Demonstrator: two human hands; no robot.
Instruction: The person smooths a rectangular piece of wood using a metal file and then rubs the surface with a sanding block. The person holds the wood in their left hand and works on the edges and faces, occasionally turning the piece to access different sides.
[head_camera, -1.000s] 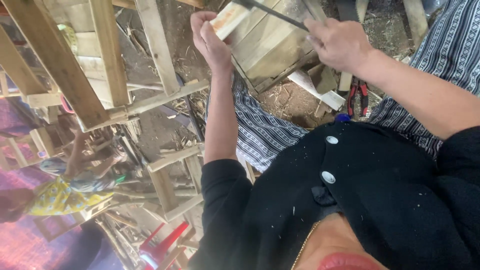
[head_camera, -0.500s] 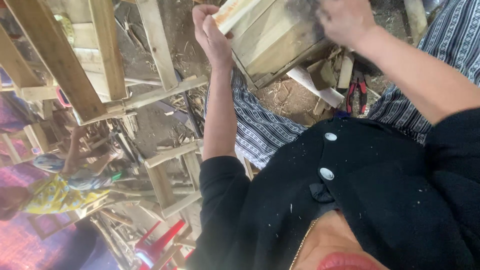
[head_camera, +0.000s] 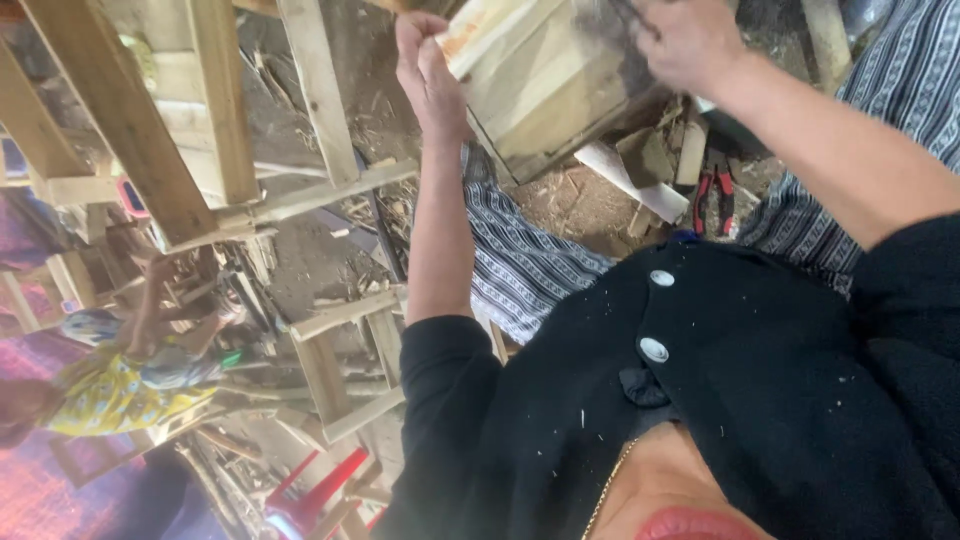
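Note:
My left hand (head_camera: 425, 75) is raised at the top centre and grips the end of a pale wooden slat (head_camera: 480, 30) with an orange stain. The slat lies against the edge of a wooden box (head_camera: 550, 85) made of planks. My right hand (head_camera: 690, 40) is closed above the box's far side, at the top edge of the view. A dark, blurred tool (head_camera: 618, 12) sticks out of its fingers; most of it is hidden. Both black sleeves are pushed up the forearms.
Red-handled pliers (head_camera: 712, 190) and wood offcuts (head_camera: 640, 180) lie on the dirt floor below the box. Wooden frames (head_camera: 200, 120) stand on the left. Another person in yellow cloth (head_camera: 130, 385) crouches at far left. A red plastic stool (head_camera: 315, 495) is at the bottom.
My right hand rose toward the top edge, and the long dark tool it swung over the box is now mostly out of view. My left hand kept its grip on the slat.

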